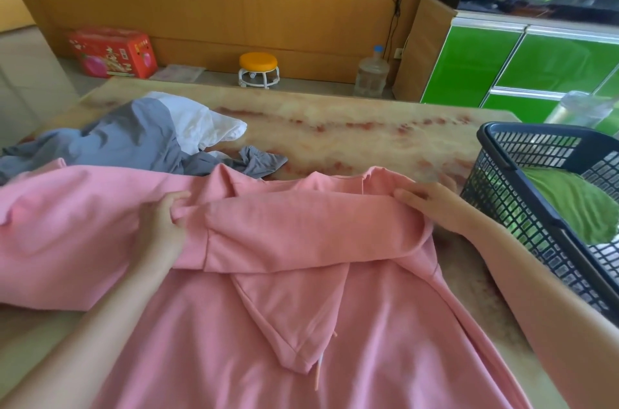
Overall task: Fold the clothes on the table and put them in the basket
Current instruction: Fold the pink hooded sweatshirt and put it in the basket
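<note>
We see the pink hoodie (301, 325) spread on the bench (351, 127) just left of the basket (495, 207). Our right hand (432, 204), nearest the basket, grips one end of its folded sleeve; our left hand (164, 224), farther from the basket, pinches the other end, fingers curled into the cloth.

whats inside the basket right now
A green garment lies in the dark basket, covering most of the floor that shows. Anything under it is hidden, and the near mesh wall partly screens the closest corner.
</note>
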Tool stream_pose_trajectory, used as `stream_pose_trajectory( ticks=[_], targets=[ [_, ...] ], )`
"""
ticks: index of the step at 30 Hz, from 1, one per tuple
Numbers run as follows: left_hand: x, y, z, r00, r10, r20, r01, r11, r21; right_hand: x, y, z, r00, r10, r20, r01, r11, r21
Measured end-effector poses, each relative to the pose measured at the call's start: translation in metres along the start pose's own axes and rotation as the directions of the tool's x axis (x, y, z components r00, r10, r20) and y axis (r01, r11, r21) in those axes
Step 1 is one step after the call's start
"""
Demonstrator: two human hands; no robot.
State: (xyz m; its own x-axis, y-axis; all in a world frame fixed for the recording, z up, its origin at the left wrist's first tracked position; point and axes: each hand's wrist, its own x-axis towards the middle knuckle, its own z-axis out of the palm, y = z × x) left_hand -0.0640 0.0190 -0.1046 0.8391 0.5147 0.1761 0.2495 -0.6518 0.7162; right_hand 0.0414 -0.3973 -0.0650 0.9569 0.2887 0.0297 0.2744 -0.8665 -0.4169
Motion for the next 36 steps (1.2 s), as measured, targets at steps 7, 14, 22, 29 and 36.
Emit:
stream_pose_trajectory(
  ticks=[7, 14, 22, 29, 36],
  targets=[
    [-0.032, 0.005, -0.009, 0.874, 0.303, 0.38, -0.346, 0.937, 0.051, -0.053, 0.006, -0.007, 0.997, -0.074, 0.0, 0.074, 0.997, 0.019],
    [-0.034, -0.032, -0.019, 0.765, 0.341, 0.546, -0.438, 0.898, 0.052, -0.067, 0.018, 0.007, 0.991, -0.084, -0.105, 0.071, 0.99, -0.125],
    [-0.025, -0.006, -0.029, 0.89, 0.438, 0.123, -0.418, 0.894, -0.163, -0.048, 0.004, -0.022, 0.947, -0.018, -0.321, 0.131, 0.934, 0.333],
    [0.018, 0.046, -0.039, 0.975, 0.169, 0.144, -0.116, 0.94, -0.32, 0.025, -0.003, -0.034, 0.962, 0.112, -0.247, -0.008, 0.922, 0.387],
    [0.042, 0.001, 0.015, 0.986, -0.047, 0.161, 0.061, 0.994, -0.086, 0.06, -0.011, 0.017, 0.958, 0.118, -0.261, -0.125, 0.992, -0.009]
  ],
)
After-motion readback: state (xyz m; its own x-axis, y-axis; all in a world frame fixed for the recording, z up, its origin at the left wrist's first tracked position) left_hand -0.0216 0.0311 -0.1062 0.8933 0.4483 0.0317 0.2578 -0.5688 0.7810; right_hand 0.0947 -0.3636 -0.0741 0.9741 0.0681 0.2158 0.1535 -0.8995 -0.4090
